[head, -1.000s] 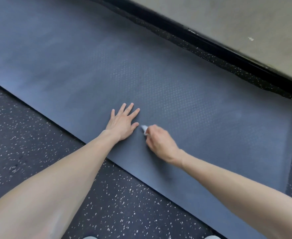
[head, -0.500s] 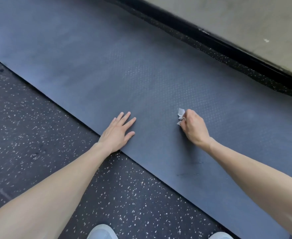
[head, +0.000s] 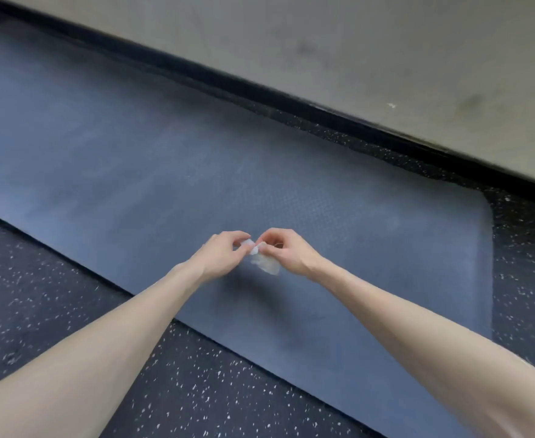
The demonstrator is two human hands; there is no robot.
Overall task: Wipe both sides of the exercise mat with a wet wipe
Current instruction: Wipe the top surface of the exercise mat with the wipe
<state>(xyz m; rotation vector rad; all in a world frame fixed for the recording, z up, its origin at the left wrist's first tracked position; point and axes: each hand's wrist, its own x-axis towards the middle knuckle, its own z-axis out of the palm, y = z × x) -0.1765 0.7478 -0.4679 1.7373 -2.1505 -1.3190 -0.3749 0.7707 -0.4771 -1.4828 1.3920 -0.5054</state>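
Observation:
A blue-grey exercise mat (head: 133, 159) lies flat on the floor, running from the far left to its rounded end at the right. Above its near part, both hands meet on a small white wet wipe (head: 264, 262). My left hand (head: 220, 256) pinches the wipe's top edge with curled fingers. My right hand (head: 286, 252) pinches the same edge from the other side. The wipe hangs down crumpled between them, lifted off the mat.
Black speckled rubber flooring (head: 54, 295) surrounds the mat on the near side and the right. A black baseboard (head: 260, 90) and a pale grey wall (head: 386, 58) run diagonally behind the mat's far edge.
My left hand has lifted off the mat and come to the wipe. My right hand has stopped rubbing and raised the wipe; both now pinch it in the air.

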